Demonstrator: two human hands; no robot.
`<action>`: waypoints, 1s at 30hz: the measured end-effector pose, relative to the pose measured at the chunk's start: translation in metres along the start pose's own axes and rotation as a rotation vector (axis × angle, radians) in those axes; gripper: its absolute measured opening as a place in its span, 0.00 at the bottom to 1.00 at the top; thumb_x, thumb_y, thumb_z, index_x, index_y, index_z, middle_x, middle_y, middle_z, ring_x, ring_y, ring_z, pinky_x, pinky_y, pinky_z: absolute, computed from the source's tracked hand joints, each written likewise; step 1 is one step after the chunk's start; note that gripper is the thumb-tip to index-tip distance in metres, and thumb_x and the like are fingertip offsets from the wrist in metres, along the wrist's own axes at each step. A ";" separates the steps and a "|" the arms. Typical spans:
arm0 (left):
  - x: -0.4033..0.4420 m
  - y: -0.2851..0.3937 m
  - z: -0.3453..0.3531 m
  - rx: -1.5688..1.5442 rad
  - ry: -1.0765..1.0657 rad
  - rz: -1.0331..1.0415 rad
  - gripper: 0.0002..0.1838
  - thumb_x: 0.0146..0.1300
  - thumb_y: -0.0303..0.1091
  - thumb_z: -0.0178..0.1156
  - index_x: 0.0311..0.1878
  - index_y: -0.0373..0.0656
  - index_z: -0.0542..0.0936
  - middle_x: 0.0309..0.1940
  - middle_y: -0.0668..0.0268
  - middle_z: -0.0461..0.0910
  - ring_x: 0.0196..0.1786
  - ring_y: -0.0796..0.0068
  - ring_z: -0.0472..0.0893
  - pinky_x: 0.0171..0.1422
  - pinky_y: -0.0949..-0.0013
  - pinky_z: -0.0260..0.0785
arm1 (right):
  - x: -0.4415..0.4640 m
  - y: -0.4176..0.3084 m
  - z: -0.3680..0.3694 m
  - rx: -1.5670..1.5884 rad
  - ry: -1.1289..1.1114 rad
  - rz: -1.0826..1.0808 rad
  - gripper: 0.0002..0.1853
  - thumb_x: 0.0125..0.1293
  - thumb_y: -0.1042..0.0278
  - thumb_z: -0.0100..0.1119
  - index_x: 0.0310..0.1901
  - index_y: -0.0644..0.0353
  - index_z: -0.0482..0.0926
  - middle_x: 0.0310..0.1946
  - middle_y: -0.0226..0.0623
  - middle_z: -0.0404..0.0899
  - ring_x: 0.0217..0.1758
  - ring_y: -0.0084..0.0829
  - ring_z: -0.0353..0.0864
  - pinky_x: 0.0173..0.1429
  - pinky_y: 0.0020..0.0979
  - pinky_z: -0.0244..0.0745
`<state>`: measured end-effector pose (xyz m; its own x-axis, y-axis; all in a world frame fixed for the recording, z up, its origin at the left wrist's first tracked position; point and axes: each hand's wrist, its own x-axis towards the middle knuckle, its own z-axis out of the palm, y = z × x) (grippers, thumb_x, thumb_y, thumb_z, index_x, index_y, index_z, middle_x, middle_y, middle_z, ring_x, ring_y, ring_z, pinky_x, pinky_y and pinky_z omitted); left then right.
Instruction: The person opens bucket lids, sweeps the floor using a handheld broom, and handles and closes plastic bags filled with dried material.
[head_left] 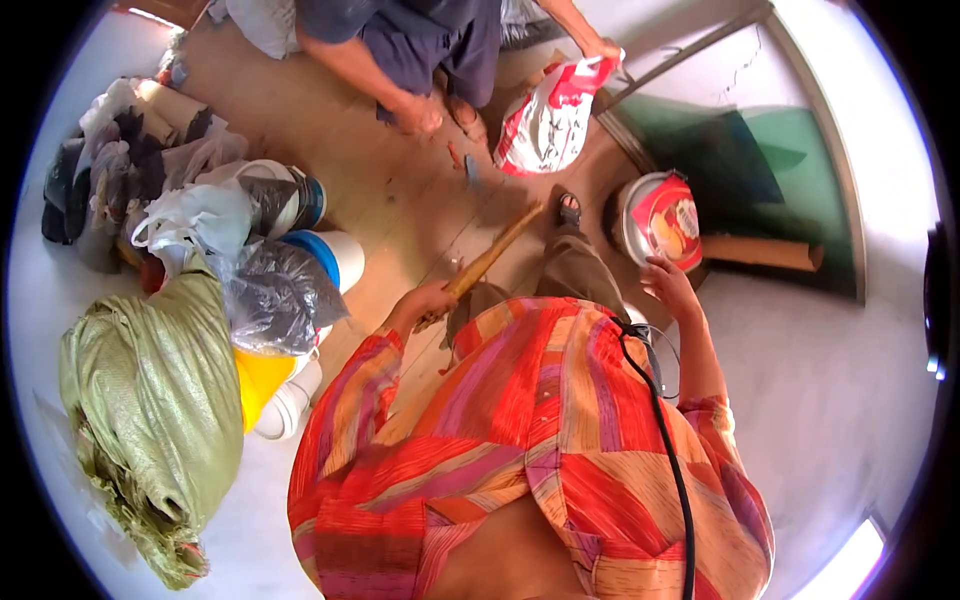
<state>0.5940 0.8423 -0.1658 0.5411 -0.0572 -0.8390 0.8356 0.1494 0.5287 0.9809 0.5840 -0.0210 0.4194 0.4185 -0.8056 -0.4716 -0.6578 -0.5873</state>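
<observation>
Stick point(497, 247), in left hand point(430, 301) (slanting forward)

Co-worker point(425, 35), head cut off by my view's top edge, red-and-white bag point(550, 120), print too blurred for me to read, green sack point(160, 375), contents hidden from me, floor scraps point(472, 168), too small to identify, right hand point(670, 284), contact with red packet point(674, 222) unclear to me.

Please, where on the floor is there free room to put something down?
Brown floor looks bare between the blue-rimmed bucket and the stick in the left hand, and between the plastic bags and the other person. The left side is crowded with a green sack, these bags and more buckets.
</observation>
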 end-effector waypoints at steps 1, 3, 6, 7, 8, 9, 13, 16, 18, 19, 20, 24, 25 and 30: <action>-0.005 0.012 -0.002 -0.012 -0.031 -0.088 0.17 0.50 0.35 0.58 0.42 0.38 0.71 0.25 0.62 0.73 0.29 0.71 0.73 0.33 0.68 0.68 | 0.024 -0.017 -0.008 0.008 -0.039 0.006 0.20 0.63 0.66 0.49 0.56 0.63 0.64 0.39 0.34 0.74 0.37 0.26 0.75 0.42 0.26 0.72; -0.012 0.045 0.001 0.214 0.029 -0.203 0.23 0.46 0.36 0.61 0.47 0.39 0.73 0.30 0.61 0.77 0.33 0.69 0.77 0.37 0.66 0.69 | 0.091 -0.041 -0.034 -0.055 -0.082 -0.066 0.20 0.61 0.69 0.50 0.55 0.62 0.65 0.40 0.35 0.74 0.36 0.24 0.75 0.39 0.25 0.73; 0.032 0.014 0.026 0.112 0.191 0.136 0.21 0.49 0.36 0.59 0.49 0.43 0.73 0.31 0.62 0.78 0.32 0.70 0.77 0.32 0.65 0.69 | 0.180 -0.102 -0.048 -0.306 -0.003 -0.183 0.21 0.58 0.70 0.55 0.54 0.61 0.67 0.34 0.35 0.77 0.33 0.24 0.77 0.35 0.23 0.73; 0.032 0.038 0.031 0.122 0.123 -0.100 0.21 0.50 0.35 0.59 0.49 0.44 0.73 0.29 0.62 0.78 0.30 0.70 0.77 0.31 0.65 0.69 | 0.213 -0.118 -0.053 -0.445 0.039 -0.268 0.22 0.57 0.68 0.56 0.54 0.60 0.67 0.33 0.36 0.77 0.33 0.28 0.77 0.34 0.27 0.74; 0.033 0.064 0.036 0.159 0.056 -0.329 0.20 0.51 0.36 0.58 0.49 0.44 0.73 0.27 0.63 0.78 0.29 0.70 0.77 0.30 0.65 0.69 | 0.244 -0.131 -0.058 -0.588 0.082 -0.352 0.23 0.56 0.65 0.58 0.53 0.60 0.67 0.33 0.37 0.77 0.33 0.32 0.78 0.33 0.32 0.75; 0.040 0.087 0.047 -0.004 0.076 -0.370 0.19 0.53 0.39 0.57 0.47 0.42 0.74 0.31 0.59 0.77 0.32 0.71 0.77 0.34 0.64 0.69 | 0.271 -0.092 -0.034 -0.793 0.088 -0.475 0.22 0.56 0.63 0.59 0.51 0.60 0.69 0.34 0.39 0.77 0.34 0.36 0.78 0.35 0.36 0.75; -0.023 0.083 0.149 -0.303 0.047 -0.599 0.20 0.51 0.43 0.57 0.45 0.41 0.76 0.36 0.56 0.77 0.37 0.69 0.77 0.40 0.62 0.68 | 0.370 -0.131 -0.013 -1.056 0.062 -0.980 0.16 0.56 0.63 0.58 0.44 0.58 0.70 0.34 0.38 0.76 0.34 0.38 0.77 0.38 0.40 0.73; 0.047 0.135 0.065 -0.244 0.281 -0.491 0.22 0.47 0.42 0.61 0.45 0.40 0.77 0.37 0.56 0.77 0.39 0.65 0.77 0.44 0.60 0.68 | 0.447 -0.223 0.024 -0.973 -0.008 -1.396 0.11 0.57 0.64 0.56 0.40 0.56 0.71 0.32 0.36 0.75 0.34 0.35 0.75 0.40 0.40 0.71; 0.034 0.170 0.058 0.073 0.241 -0.605 0.25 0.49 0.42 0.60 0.50 0.42 0.75 0.50 0.55 0.74 0.51 0.60 0.74 0.48 0.57 0.68 | 0.478 -0.236 0.034 -0.931 -0.059 -1.579 0.07 0.58 0.65 0.54 0.37 0.55 0.71 0.31 0.34 0.74 0.34 0.34 0.75 0.41 0.40 0.70; 0.029 0.172 0.064 0.092 0.312 -0.567 0.23 0.49 0.45 0.58 0.47 0.42 0.77 0.44 0.54 0.77 0.45 0.59 0.77 0.45 0.58 0.69 | 0.481 -0.235 0.036 -0.913 -0.084 -1.662 0.05 0.58 0.65 0.53 0.35 0.54 0.71 0.31 0.34 0.74 0.34 0.33 0.74 0.42 0.40 0.70; 0.031 0.169 0.073 0.118 0.379 -0.529 0.22 0.49 0.47 0.56 0.44 0.43 0.79 0.37 0.54 0.80 0.39 0.58 0.79 0.43 0.59 0.70 | 0.491 -0.232 0.037 -0.894 -0.109 -1.719 0.04 0.59 0.66 0.53 0.33 0.53 0.71 0.30 0.33 0.74 0.34 0.32 0.74 0.43 0.40 0.69; 0.060 0.120 0.105 0.222 0.485 -0.497 0.16 0.46 0.36 0.54 0.39 0.41 0.79 0.31 0.52 0.80 0.37 0.60 0.80 0.36 0.63 0.71 | 0.514 -0.216 0.046 -0.618 -0.201 -1.444 0.02 0.53 0.71 0.54 0.28 0.55 0.71 0.25 0.32 0.74 0.31 0.30 0.73 0.39 0.38 0.67; 0.055 0.110 0.112 0.164 0.592 -0.449 0.16 0.50 0.39 0.52 0.40 0.41 0.77 0.31 0.53 0.79 0.36 0.61 0.80 0.35 0.64 0.71 | 0.514 -0.211 0.049 -0.504 -0.214 -1.281 0.03 0.50 0.74 0.56 0.26 0.56 0.71 0.23 0.32 0.74 0.29 0.29 0.73 0.37 0.38 0.67; 0.020 0.104 0.116 -0.151 0.637 -0.462 0.18 0.57 0.44 0.48 0.41 0.39 0.75 0.32 0.55 0.79 0.32 0.63 0.79 0.34 0.62 0.71 | 0.477 -0.227 0.029 -0.707 -0.051 -1.621 0.03 0.49 0.73 0.57 0.24 0.58 0.72 0.22 0.32 0.75 0.27 0.30 0.73 0.35 0.38 0.67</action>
<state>0.7025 0.7424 -0.1131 -0.0528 0.4223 -0.9049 0.9153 0.3829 0.1252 1.2654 0.9514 -0.2745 0.0532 0.8716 0.4874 0.7543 0.2848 -0.5916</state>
